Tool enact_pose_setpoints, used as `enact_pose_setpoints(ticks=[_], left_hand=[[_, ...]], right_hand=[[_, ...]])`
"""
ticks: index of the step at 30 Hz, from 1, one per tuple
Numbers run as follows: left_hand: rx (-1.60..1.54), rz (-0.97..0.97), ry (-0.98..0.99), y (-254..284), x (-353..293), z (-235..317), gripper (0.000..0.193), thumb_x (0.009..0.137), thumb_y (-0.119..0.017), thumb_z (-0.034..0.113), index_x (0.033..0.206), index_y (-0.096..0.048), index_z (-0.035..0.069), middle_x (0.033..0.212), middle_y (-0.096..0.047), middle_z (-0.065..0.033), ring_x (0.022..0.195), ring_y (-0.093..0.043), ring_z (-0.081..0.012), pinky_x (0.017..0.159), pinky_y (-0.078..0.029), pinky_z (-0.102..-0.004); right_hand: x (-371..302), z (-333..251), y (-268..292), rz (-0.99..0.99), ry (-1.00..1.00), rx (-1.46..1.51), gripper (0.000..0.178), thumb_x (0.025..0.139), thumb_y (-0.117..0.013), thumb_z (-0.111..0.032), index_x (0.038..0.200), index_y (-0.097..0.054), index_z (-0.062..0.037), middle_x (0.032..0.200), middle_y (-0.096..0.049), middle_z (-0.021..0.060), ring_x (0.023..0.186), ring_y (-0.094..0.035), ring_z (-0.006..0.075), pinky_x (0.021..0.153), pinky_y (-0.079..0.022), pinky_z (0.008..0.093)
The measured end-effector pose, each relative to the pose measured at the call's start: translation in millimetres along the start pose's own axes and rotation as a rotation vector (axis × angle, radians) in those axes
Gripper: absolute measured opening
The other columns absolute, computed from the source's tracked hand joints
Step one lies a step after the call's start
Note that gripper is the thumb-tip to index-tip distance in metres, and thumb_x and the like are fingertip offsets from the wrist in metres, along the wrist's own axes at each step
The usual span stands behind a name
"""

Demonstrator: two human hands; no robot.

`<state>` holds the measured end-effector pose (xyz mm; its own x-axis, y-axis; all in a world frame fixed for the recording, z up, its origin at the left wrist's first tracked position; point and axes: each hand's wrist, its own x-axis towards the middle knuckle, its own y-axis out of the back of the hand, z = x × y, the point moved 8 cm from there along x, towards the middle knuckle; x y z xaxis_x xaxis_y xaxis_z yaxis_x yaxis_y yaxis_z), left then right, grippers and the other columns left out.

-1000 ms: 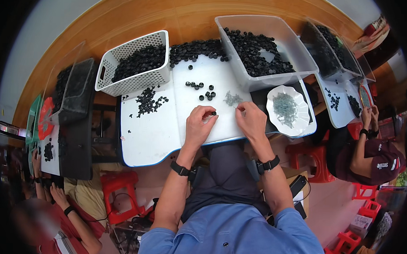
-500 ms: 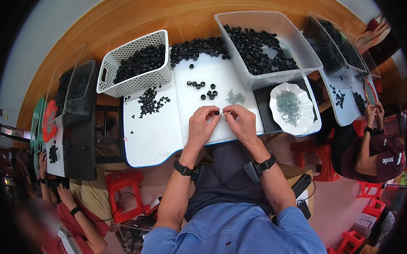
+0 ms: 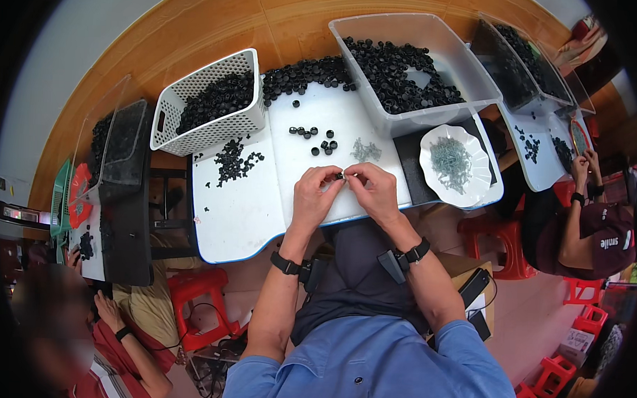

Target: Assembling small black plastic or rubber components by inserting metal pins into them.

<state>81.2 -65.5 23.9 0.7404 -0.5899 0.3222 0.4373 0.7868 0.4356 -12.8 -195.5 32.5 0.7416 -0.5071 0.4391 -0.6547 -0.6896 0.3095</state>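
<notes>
My left hand (image 3: 314,197) pinches a small black round cap (image 3: 339,176) above the front of the white tabletop (image 3: 251,221). My right hand (image 3: 376,194) meets it from the other side, thumb and forefinger pressed together at the cap; whatever sits in that pinch is too small to make out. Just beyond the hands lie several loose black caps (image 3: 324,144) and a little heap of clear, pale small pieces (image 3: 366,151). Farther left, small black branched parts (image 3: 237,161) are scattered.
A white perforated basket (image 3: 258,99) and a clear plastic bin (image 3: 444,119) hold black parts, with more caps (image 3: 302,75) piled between. At right, a scalloped white plate (image 3: 482,173) of pale pieces rests on a black mat (image 3: 419,178). Co-workers sit both sides near red stools (image 3: 201,304).
My right fingertips have closed in on the cap, so both hands now meet at it. The whole view has shifted slightly; the loose parts lie as before.
</notes>
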Motion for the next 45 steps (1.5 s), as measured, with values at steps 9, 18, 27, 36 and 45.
enact_pose_setpoints(ticks=[9, 18, 27, 36, 45], left_hand=[[0.005, 0.004, -0.003, 0.3, -1.5, -0.9, 0.023, 0.083, -0.082, 0.005, 0.105, -0.077, 0.003, 0.092, -0.074, -0.0101, 0.079, -0.070, -0.0185, 0.073, -0.057, -0.0306], [0.015, -0.009, 0.026, -0.6, -2.6, -1.0, 0.023, 0.083, -0.081, 0.005, 0.106, -0.078, 0.004, 0.093, -0.075, -0.0103, 0.079, -0.070, -0.0184, 0.073, -0.057, -0.0302], [0.005, -0.006, 0.042, -0.6, -3.3, -1.8, 0.023, 0.083, -0.082, 0.006, 0.105, -0.078, 0.004, 0.094, -0.075, -0.0104, 0.080, -0.070, -0.0177, 0.073, -0.056, -0.0298], [0.012, -0.018, 0.066, -0.5, -4.5, -4.6, 0.023, 0.083, -0.082, 0.008, 0.105, -0.078, 0.003, 0.095, -0.076, -0.0105, 0.081, -0.070, -0.0170, 0.074, -0.056, -0.0297], [-0.027, 0.005, 0.101, -1.3, -4.6, -6.9, 0.023, 0.086, -0.082, 0.009, 0.106, -0.076, 0.002, 0.094, -0.077, -0.0093, 0.081, -0.070, -0.0143, 0.074, -0.056, -0.0285]], right_hand=[[-0.3, -9.4, -4.2, 0.002, 0.137, 0.000, 0.011, 0.085, -0.073, 0.005, 0.095, -0.072, -0.0014, 0.085, -0.071, 0.0112, 0.069, -0.068, 0.0245, 0.061, -0.052, 0.0321], [0.0, -10.7, -1.0, 0.021, 0.129, -0.021, 0.011, 0.085, -0.073, 0.006, 0.093, -0.071, -0.0010, 0.082, -0.070, 0.0109, 0.067, -0.068, 0.0249, 0.060, -0.052, 0.0325], [-1.1, -4.8, 0.1, 0.026, 0.063, -0.054, 0.011, 0.084, -0.075, 0.003, 0.092, -0.072, -0.0019, 0.082, -0.070, 0.0106, 0.066, -0.068, 0.0236, 0.059, -0.052, 0.0327], [-0.4, -4.9, -3.6, -0.027, 0.099, -0.014, 0.010, 0.085, -0.076, 0.000, 0.094, -0.074, -0.0024, 0.085, -0.071, 0.0095, 0.065, -0.066, 0.0202, 0.059, -0.052, 0.0296], [0.8, 11.0, 0.7, -0.044, -0.132, 0.124, 0.008, 0.087, -0.079, -0.004, 0.093, -0.076, -0.0009, 0.083, -0.070, 0.0035, 0.068, -0.060, 0.0081, 0.061, -0.047, 0.0233]])
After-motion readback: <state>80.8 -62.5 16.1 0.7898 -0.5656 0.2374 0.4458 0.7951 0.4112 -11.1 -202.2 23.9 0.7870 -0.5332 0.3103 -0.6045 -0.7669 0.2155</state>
